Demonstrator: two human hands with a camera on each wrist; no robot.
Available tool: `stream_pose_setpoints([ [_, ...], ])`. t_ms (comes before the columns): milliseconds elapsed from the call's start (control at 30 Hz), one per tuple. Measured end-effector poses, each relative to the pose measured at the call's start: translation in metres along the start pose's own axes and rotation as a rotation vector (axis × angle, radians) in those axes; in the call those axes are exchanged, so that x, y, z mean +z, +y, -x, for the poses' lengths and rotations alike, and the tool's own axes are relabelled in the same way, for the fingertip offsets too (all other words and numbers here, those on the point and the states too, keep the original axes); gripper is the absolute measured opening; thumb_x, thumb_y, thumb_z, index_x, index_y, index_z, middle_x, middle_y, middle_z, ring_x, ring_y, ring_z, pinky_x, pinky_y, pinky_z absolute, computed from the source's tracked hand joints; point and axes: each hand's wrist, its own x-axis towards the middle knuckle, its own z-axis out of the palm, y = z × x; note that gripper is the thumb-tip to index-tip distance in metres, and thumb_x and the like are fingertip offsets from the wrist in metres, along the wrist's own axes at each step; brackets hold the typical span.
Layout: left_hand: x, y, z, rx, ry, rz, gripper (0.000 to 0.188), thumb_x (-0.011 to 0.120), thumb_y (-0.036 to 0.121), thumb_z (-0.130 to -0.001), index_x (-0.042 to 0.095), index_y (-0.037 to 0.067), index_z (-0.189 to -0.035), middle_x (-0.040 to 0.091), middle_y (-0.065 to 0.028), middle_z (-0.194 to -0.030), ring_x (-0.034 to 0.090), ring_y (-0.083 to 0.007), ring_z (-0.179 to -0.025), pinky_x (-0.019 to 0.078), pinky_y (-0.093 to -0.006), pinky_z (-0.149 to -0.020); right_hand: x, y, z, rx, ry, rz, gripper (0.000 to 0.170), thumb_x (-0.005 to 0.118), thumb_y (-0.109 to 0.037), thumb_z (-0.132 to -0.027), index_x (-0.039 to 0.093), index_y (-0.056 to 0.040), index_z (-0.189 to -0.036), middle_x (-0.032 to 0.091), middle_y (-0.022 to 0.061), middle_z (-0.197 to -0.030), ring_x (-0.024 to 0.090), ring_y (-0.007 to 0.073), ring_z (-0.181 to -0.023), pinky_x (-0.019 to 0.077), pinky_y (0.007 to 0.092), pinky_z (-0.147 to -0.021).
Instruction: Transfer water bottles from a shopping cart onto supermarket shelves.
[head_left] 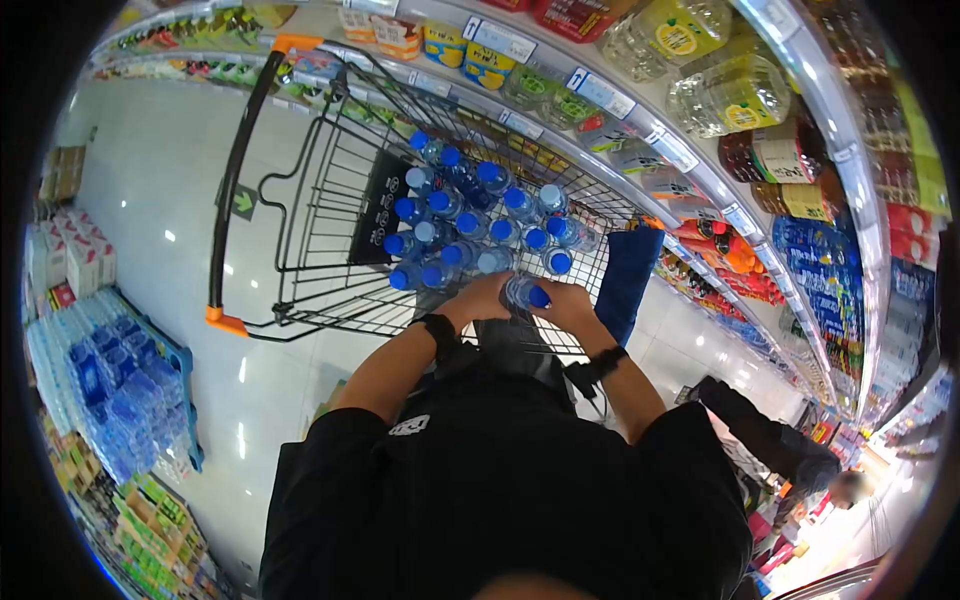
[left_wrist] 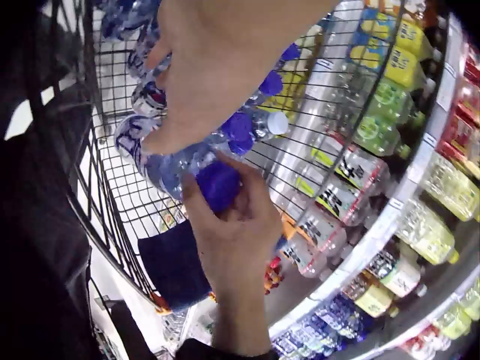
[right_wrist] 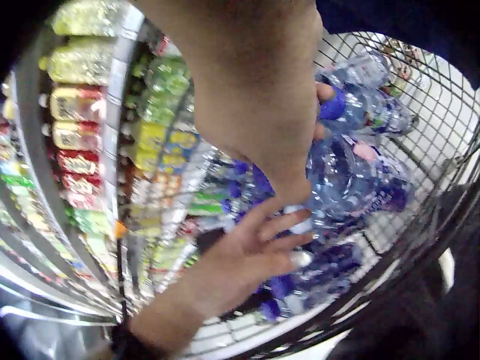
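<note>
We see a shopping cart [head_left: 320, 235] of black wire, which stands on a light and shiny floor [head_left: 200, 120]. Directly inside it, we find many clear bottles [head_left: 467, 186] of bluish colour, mostly upright and set close to each other. We note that the majority of the caps [head_left: 491, 171] are blue, while a few are pale. Toward the handle [head_left: 228, 190], we observe also a dark panel [head_left: 368, 220] beside the bottles.

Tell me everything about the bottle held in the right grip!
The bottle is see-through and bluish, and looks like plastic. Its blue cap is on. It looks tilted, and the right grip holds it at the cap end. It is by the other bottles in the shopping cart. I can't tell whether the left grip touches it.
</note>
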Motion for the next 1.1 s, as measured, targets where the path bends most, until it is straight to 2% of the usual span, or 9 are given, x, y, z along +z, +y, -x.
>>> stream_pose_setpoints([
  [67, -0.025, 0.017, 0.013, 0.22, -0.046, -0.062, 0.092, 0.078, 0.032, -0.052, 0.037, 0.002, -0.128, 0.051, -0.022, -0.118, 0.047, -0.0317, -0.113, 0.0382, -0.0373, -0.094, -0.037, -0.035, 0.019, -0.007, 0.163, -0.143, 0.04, 0.071, -0.027, -0.065, 0.06, -0.0116, -0.099, 0.064, 0.011, -0.078, 0.063, 0.0263, -0.069, 0.0499, 0.0341, -0.064],
  [200, -0.064, 0.103, 0.032, 0.175, -0.043, -0.081, 0.086, 0.082, 0.029, -0.051, 0.043, 0.002, -0.123, 0.055, -0.0185, -0.112, 0.05, -0.0299, -0.109, 0.0395, -0.0365, -0.092, -0.097, -0.085, 0.05, 0.071, 0.48, -0.357, 0.032, 0.071, -0.015, -0.063, 0.061, -0.0067, -0.092, 0.063, 0.0109, -0.077, 0.063, 0.0233, -0.069, 0.0492, 0.0298, -0.065],
  [333, -0.081, 0.165, 0.035, 0.399, -0.005, 0.373, 0.078, 0.08, 0.024, -0.05, 0.047, 0.001, -0.117, 0.06, -0.0144, -0.1, 0.057, -0.0261, -0.094, 0.0435, -0.0356, -0.085, -0.142, -0.116, 0.081, 0.156, 0.996, -0.699, 0.035, 0.068, -0.011, -0.07, 0.056, -0.0034, -0.102, 0.056, 0.0048, -0.069, 0.051, 0.0076, -0.057, 0.0423, 0.0214, -0.053],
  [433, -0.09, 0.228, 0.059, 0.371, -0.249, 0.908, 0.062, 0.071, 0.015, -0.059, 0.049, 0.002, -0.115, 0.06, -0.0091, -0.102, 0.058, -0.0182, -0.092, 0.0453, -0.0315, -0.083, -0.155, -0.119, 0.121, 0.008, 1.088, -0.833, 0.043, 0.062, -0.006, -0.074, 0.049, -0.0032, -0.115, 0.053, 0.0018, -0.071, 0.046, 0.0052, -0.061, 0.0399, 0.0196, -0.055],
  [600, -0.072, 0.29, 0.086, 0.449, -0.316, 1.117, 0.059, 0.065, 0.014, -0.066, 0.043, -0.002, -0.119, 0.059, -0.0136, -0.1, 0.061, -0.0245, -0.091, 0.0504, -0.036, -0.08, -0.109, -0.122, 0.181, -0.134, 0.877, -0.876, 0.057, 0.063, -0.01, -0.077, 0.035, -0.0004, -0.126, 0.056, 0.0072, -0.096, 0.054, 0.0124, -0.091, 0.0462, 0.0252, -0.074],
  [767, 0.001, 0.338, 0.092, 0.631, -0.333, 0.977, 0.069, 0.064, 0.041, -0.073, 0.039, -0.002, -0.121, 0.058, -0.0203, -0.101, 0.059, -0.0339, -0.095, 0.0498, -0.0422, -0.082, -0.08, -0.141, 0.237, -0.229, 0.996, -1.281, 0.068, 0.066, -0.009, -0.073, 0.03, 0.0016, -0.13, 0.046, 0.009, -0.119, 0.047, 0.0154, -0.108, 0.0381, 0.0302, -0.093],
  [867, 0.052, 0.353, 0.103, 0.607, -0.399, 1.118, 0.056, 0.062, 0.032, -0.078, 0.043, -0.001, -0.119, 0.055, -0.0139, -0.109, 0.057, -0.0238, -0.097, 0.0476, -0.0371, -0.084, -0.07, -0.121, 0.298, -0.346, 1.026, -1.299, 0.068, 0.068, -0.012, -0.072, 0.032, 0.0028, -0.128, 0.049, 0.0094, -0.117, 0.047, 0.0155, -0.109, 0.0373, 0.0297, -0.093],
  [1033, 0.124, 0.398, 0.134, 0.68, -0.542, 0.965, 0.08, 0.055, 0.056, -0.075, 0.035, -0.001, -0.127, 0.053, -0.0188, -0.113, 0.056, -0.0314, -0.102, 0.0462, -0.0412, -0.088, -0.04, -0.11, 0.388, -0.567, 0.733, -1.649, 0.069, 0.061, -0.04, -0.076, 0.036, 0.0064, -0.12, 0.057, 0.0201, -0.098, 0.063, 0.0263, -0.078, 0.056, 0.0371, -0.054],
  [1100, 0.152, 0.405, 0.138, 0.707, -0.505, 0.927, 0.08, 0.056, 0.056, -0.075, 0.035, -0.001, -0.127, 0.054, -0.0175, -0.11, 0.056, -0.03, -0.1, 0.0472, -0.0406, -0.086, -0.027, -0.111, 0.411, -0.563, 0.76, -1.711, 0.077, 0.061, -0.045, -0.073, 0.031, 0.0034, -0.125, 0.055, 0.0268, -0.098, 0.063, 0.0303, -0.074, 0.0548, 0.0373, -0.053],
])
